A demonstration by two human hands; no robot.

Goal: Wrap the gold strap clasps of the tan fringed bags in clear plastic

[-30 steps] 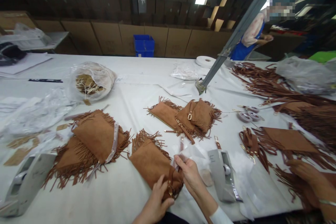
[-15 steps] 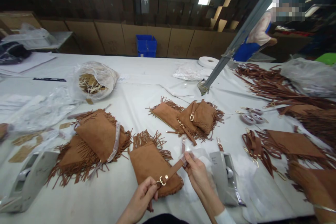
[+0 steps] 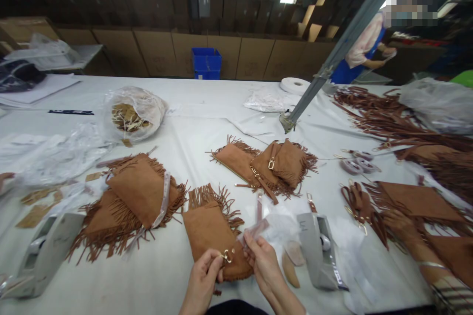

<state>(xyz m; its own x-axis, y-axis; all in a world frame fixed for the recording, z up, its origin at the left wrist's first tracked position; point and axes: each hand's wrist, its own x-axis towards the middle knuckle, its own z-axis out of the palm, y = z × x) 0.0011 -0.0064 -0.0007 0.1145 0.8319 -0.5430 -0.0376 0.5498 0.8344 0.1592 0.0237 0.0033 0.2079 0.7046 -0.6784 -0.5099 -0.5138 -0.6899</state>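
My left hand (image 3: 204,275) is closed in a pinch on the small gold clasp (image 3: 227,256) of a brown leather strap, over the lower part of a tan fringed suede bag (image 3: 205,229). Just right of it, my right hand (image 3: 263,262) is closed around the strap's clear plastic wrapping (image 3: 258,228); the strap between the hands is mostly hidden. The bag lies flat, its fringe pointing away from me. Beyond my right hand is crumpled clear plastic (image 3: 283,224), and a grey tape dispenser (image 3: 320,251) stands to its right.
Stacked fringed bags (image 3: 138,189) lie left, more bags (image 3: 236,160) ahead. A second tape dispenser (image 3: 46,256) stands at left. A metal post (image 3: 314,88) rises from the table. At right, a co-worker's hand (image 3: 401,229) touches a bag beside coiled straps (image 3: 358,202). Another person (image 3: 364,54) stands behind.
My right hand has moved left and slightly down, closer to my left hand, which shifted slightly right. The co-worker's hand at right has reached in toward the coiled straps.
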